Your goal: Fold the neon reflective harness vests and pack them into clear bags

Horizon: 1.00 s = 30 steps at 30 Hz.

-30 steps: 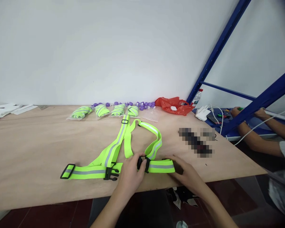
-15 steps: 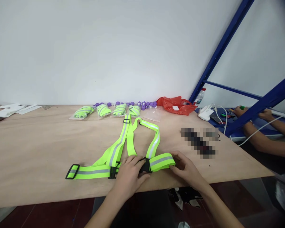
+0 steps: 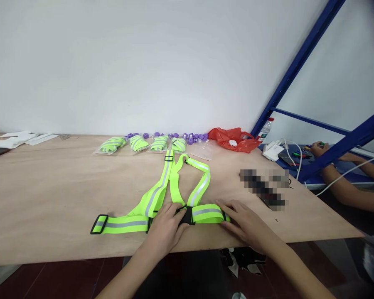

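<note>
A neon yellow-green harness of straps with grey reflective stripes (image 3: pixel 127 224) lies spread near the front edge of the table. My left hand (image 3: pixel 167 224) is closed at the black buckle (image 3: pixel 187 216) in the middle of its lower strap. On the right end of that strap rests my right hand (image 3: pixel 241 220), its thumb and fingers on a black slider, partly hidden by the fingers. Another black slider (image 3: pixel 99 224) shows at the strap's left end. The upper straps form two loops that meet at a small slider (image 3: pixel 168 158).
Bagged green straps (image 3: pixel 112 144), purple rolls (image 3: pixel 195 138) and a red plastic bag (image 3: pixel 233 139) line the wall. White sheets (image 3: pixel 15 139) lie at the left. To the right are a blurred dark object (image 3: pixel 262 189), a blue frame (image 3: pixel 286 74) and another person's hands (image 3: pixel 319 148).
My right hand has shifted onto the strap's right end, which now lies flatter and shows a black slider. My left hand stays at the buckle. The view has shifted slightly.
</note>
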### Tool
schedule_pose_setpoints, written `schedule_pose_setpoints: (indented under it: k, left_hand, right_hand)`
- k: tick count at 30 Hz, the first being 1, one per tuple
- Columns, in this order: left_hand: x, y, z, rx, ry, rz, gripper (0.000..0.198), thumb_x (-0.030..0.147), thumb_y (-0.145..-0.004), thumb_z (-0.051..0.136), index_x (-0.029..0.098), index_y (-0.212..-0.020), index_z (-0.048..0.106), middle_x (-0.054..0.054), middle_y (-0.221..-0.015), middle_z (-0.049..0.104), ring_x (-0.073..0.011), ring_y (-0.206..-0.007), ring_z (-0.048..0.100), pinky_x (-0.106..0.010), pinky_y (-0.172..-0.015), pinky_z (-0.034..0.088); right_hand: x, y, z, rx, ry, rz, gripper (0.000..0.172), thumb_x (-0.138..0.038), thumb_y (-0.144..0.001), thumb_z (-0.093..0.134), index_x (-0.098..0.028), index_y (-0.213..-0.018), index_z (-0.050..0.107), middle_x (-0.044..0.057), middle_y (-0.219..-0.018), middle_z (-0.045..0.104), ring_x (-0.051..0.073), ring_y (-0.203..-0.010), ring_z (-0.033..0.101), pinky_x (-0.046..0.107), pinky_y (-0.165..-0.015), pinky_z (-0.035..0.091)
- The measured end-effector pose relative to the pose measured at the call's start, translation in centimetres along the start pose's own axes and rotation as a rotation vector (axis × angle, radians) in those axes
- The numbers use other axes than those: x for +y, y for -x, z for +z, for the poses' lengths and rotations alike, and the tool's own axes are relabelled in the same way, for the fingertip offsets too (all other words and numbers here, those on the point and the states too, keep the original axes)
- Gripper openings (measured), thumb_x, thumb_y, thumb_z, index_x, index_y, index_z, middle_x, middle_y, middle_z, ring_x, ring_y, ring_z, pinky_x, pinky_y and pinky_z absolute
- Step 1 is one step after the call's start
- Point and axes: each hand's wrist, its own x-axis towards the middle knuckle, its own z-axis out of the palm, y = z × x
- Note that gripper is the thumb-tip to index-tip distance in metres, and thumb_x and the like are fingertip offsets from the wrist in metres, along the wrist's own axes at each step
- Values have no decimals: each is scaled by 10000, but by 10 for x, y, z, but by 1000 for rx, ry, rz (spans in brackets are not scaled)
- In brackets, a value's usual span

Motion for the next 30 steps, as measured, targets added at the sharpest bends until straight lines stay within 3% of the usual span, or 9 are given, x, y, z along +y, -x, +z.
schedule_pose_setpoints:
  k: [15, 21, 24, 26, 28, 30]
  left_hand:
    - [1, 1, -5, -70, -115, -46, 318, 198, -887, 630, 156, -1202, 653, -131, -1179, 650, -294, -1080, 617, -450, -922, 549]
    - [21, -3, -3, -66, -183, -35, 385, 158, -848, 661, 116, -1227, 619, -175, -1215, 664, -334, -1161, 614, -504, -1017, 505]
    - [38, 6, -17, -3, -94, 104, 476, 202, -887, 631, 120, -1347, 539, -175, -1372, 593, -312, -1293, 544, -482, -1108, 447]
    - [41, 20, -36, 66, 17, 206, 376, 213, -950, 541, 193, -1325, 561, -106, -1341, 634, -242, -1261, 579, -422, -1121, 447]
    - [30, 38, -59, 146, 95, 224, 303, 171, -973, 474, 242, -1230, 618, -55, -1199, 714, -189, -1131, 659, -383, -1115, 452]
    - [3, 59, -81, 244, 92, 114, 262, 187, -971, 484, 264, -1162, 645, -34, -1127, 739, -204, -1103, 675, -416, -1112, 451]
  right_hand:
    - [12, 18, -7, -2, -11, 57, 521, -374, -948, 536, -352, -1465, 474, 100, -1135, 629, 284, -1063, 592, 458, -916, 518]
    - [10, 13, -3, 20, -12, 68, 499, -383, -932, 563, -336, -1427, 524, 102, -1140, 634, 285, -1068, 596, 472, -929, 518]
    - [9, 13, 1, 34, -33, 78, 528, -383, -923, 575, -335, -1443, 496, 104, -1276, 597, 301, -1180, 563, 496, -995, 491]
    - [9, 17, 3, 51, -71, 99, 562, -411, -919, 578, -328, -1462, 458, 104, -1376, 551, 310, -1264, 523, 507, -1040, 467]
    - [10, 21, 3, 74, -131, 135, 572, -437, -923, 566, -306, -1465, 438, 106, -1438, 518, 311, -1318, 493, 511, -1078, 445]
    - [11, 26, 1, 98, -202, 179, 556, -444, -923, 554, -281, -1443, 448, 108, -1451, 520, 311, -1331, 494, 512, -1097, 433]
